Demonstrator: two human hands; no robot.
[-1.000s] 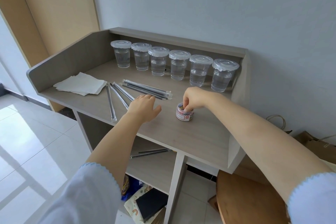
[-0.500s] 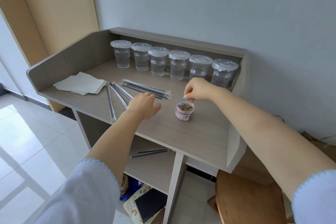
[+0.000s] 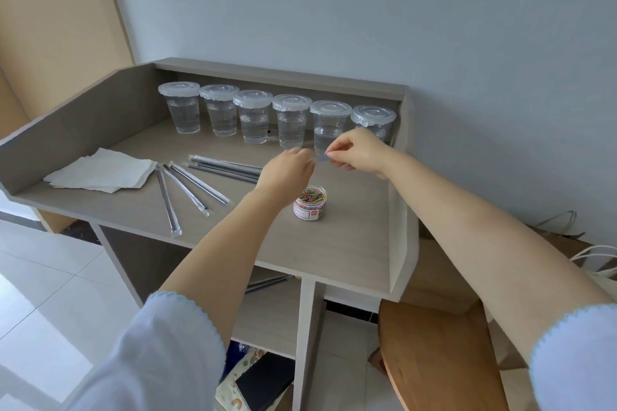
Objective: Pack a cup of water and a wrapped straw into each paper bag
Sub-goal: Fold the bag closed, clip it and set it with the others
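Note:
Several lidded clear cups of water (image 3: 180, 110) stand in a row along the back of the grey desk (image 3: 350, 243). Three wrapped straws (image 3: 187, 188) lie loose at the left, with a bundle of more straws (image 3: 223, 165) behind them. My right hand (image 3: 359, 152) pinches a small blue paper clip (image 3: 323, 158) in the air above an open jar of coloured clips (image 3: 310, 202). My left hand (image 3: 287, 173) is raised just left of the clip, with its fingertips pointing at it. The back of that hand hides whether they touch it. Brown paper bags (image 3: 567, 243) lie beyond the desk's right wall.
A stack of white paper sheets (image 3: 100, 172) lies at the desk's left end. Raised walls edge the desk at the left, back and right. A round wooden stool (image 3: 440, 354) stands below at the right. More straws (image 3: 267, 284) rest on the lower shelf.
My right hand rose from the jar with a clip pinched in its fingers. My left hand lifted off the desk and moved right toward the clip.

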